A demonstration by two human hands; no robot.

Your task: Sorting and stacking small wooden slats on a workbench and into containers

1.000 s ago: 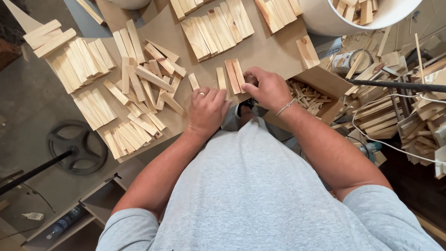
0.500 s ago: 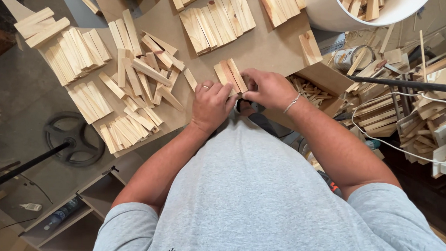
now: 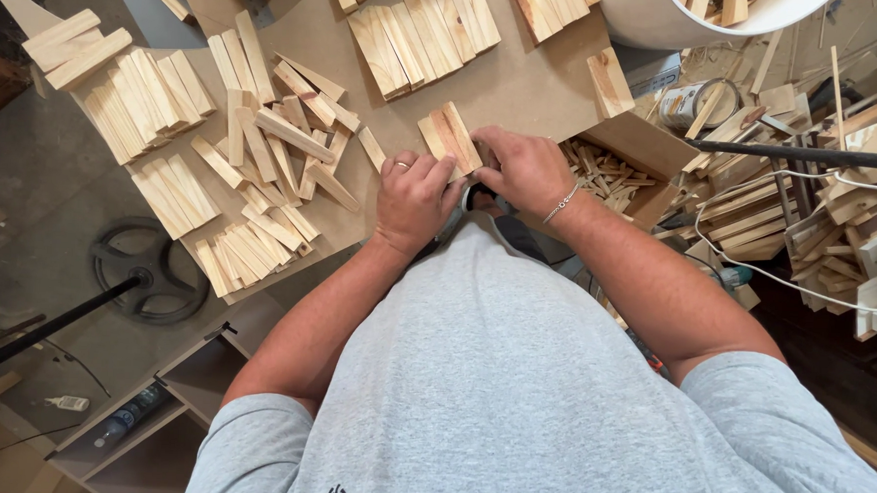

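— While both hands sit at the centre of the frame, what lies between them?

— A small set of short wooden slats (image 3: 450, 137), pressed side by side on the brown board (image 3: 524, 83). Their long axis runs on a diagonal, from lower right up toward the upper left, the near ends pointing at the person's chest.

— How does the left hand (image 3: 413, 198) stand?

— It rests palm down just below and left of the set, fingers curled close together, the fingertips touching the near left edge of the slats. A ring shows on one finger.

— And the right hand (image 3: 523, 167)?

— It comes in from the right, fingers bent and narrow, closed against the right side and near end of the same set. A thin bracelet (image 3: 561, 204) circles the wrist. So both hands pinch the group from opposite sides.

— What lies around it?

— To the left, a loose heap of slats (image 3: 290, 141) pointing every way. Farther toward the upper left, a tidy row of slats (image 3: 139, 100). At the top centre, another packed row (image 3: 423, 29), well apart from the hands. Just right of the right hand, an open cardboard box (image 3: 650, 152) holds small wood offcuts. A white bucket (image 3: 685, 21) fills the upper right corner, with pieces of wood in it.
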